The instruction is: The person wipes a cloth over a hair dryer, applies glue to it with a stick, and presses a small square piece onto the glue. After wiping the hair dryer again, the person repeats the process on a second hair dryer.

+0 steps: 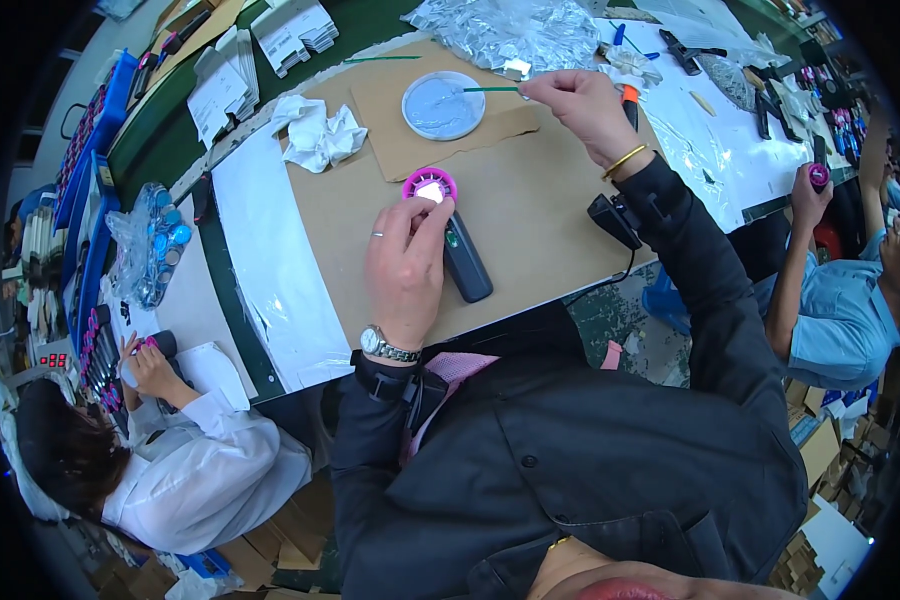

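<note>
Right now my left hand [403,262] sits on the small handheld fan [450,228], fingers [425,215] curled over its magenta round head and thumb at the lit centre; its dark grey handle lies flat on the brown cardboard sheet [530,200] covering the table [270,270]. My right hand [582,105] is raised over the far side, fingertips pinched tight on a thin green stick [490,89] whose tip reaches the round shallow dish [443,105] of pale grey paste. Dish stands on a second scrap of cardboard, well apart from the fan.

Progress, as a judgement: stick is at the dish, so paste is being picked up and nothing looks applied to the fan head yet; can't tell whether any is on the tip. The fan looks assembled and in place under my left hand; dabbing seems to be what's left.

Packaging: a crumpled white tissue [318,133] left of the dish, a heap of silvery foil bags [515,30] at the far edge, a clear bag of blue round parts [155,250] at the left, stacks of white folded leaflets [295,30] top left beside blue trays [95,150]. Print too small to tell. One co-worker [185,460] in white at lower left, another in light blue [835,310] at right, each handling a fan.
</note>
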Demonstrator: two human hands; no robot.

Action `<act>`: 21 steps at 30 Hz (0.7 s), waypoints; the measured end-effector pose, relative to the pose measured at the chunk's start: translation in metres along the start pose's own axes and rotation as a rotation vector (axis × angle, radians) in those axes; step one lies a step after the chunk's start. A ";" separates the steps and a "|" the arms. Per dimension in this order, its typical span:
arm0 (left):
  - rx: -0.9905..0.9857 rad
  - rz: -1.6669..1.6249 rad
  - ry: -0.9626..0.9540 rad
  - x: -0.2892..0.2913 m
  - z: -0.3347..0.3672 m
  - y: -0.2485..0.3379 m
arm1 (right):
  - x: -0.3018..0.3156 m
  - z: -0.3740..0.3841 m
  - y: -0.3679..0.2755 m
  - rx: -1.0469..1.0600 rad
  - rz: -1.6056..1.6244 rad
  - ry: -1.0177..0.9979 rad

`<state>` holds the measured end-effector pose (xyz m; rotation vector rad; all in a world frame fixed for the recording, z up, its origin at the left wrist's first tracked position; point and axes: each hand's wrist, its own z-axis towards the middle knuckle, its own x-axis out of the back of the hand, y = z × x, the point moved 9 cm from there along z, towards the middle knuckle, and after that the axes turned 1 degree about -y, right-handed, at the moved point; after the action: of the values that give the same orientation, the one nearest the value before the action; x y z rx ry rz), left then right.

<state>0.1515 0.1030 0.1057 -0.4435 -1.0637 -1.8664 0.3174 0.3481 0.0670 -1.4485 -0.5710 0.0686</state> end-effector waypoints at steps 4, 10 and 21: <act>-0.007 0.007 0.028 0.001 0.000 -0.001 | -0.006 0.014 0.007 0.025 -0.183 0.020; -0.006 -0.014 0.047 0.002 -0.001 -0.004 | -0.014 0.020 0.018 -0.017 -0.157 0.021; -0.016 -0.011 0.045 0.001 0.000 -0.004 | -0.018 0.012 0.010 -0.173 0.200 -0.080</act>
<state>0.1478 0.1031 0.1045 -0.4033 -1.0239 -1.8867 0.2998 0.3537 0.0514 -1.6743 -0.5047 0.2414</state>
